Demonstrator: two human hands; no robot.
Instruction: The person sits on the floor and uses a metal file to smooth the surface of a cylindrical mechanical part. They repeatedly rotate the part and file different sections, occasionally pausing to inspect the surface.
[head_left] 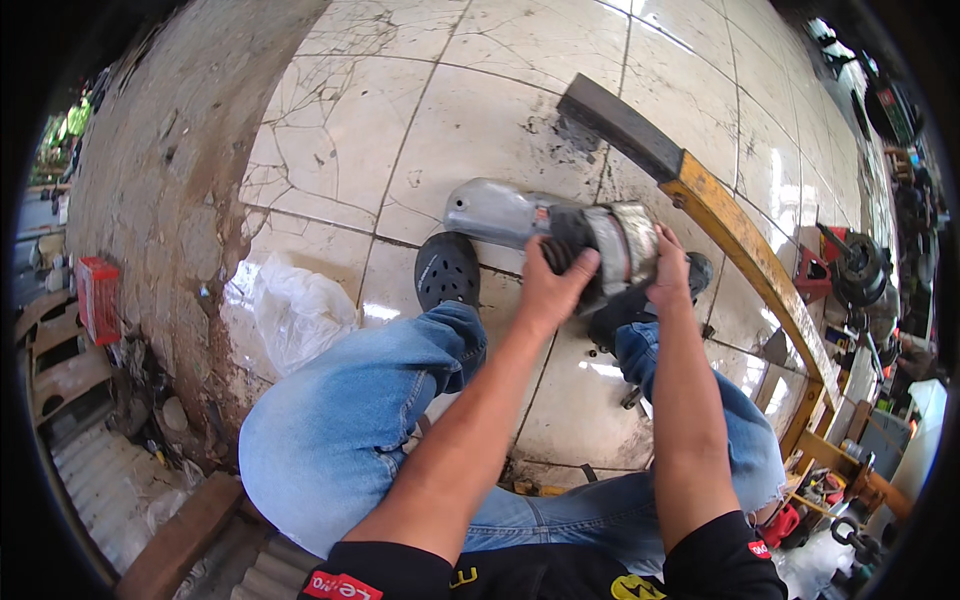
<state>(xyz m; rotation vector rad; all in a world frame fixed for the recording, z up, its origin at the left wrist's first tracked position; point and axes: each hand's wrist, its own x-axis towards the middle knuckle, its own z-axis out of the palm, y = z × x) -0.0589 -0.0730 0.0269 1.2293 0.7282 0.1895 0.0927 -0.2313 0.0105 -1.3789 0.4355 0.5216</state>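
Observation:
Both my hands hold a bulky grey metal machine part (610, 240) in front of me, between my feet. A rounded silver casting (492, 208) with a small hole extends from its left side, near the tip of my left shoe; I cannot tell whether it is attached. My left hand (556, 285) is closed round a dark ribbed section, thumb on top. Against the right end of the part, by its worn tan-silver round face, presses my right hand (668, 268), its fingers partly hidden. The part's exact kind does not show, and its underside is hidden.
A yellow steel beam (755, 240) with a dark end curves along the right. Crumpled clear plastic (298, 308) lies left on the cracked tiled floor (330, 140). A red crate (98, 300) stands far left. Tools and machine parts crowd the right edge, near a red stand (815, 268).

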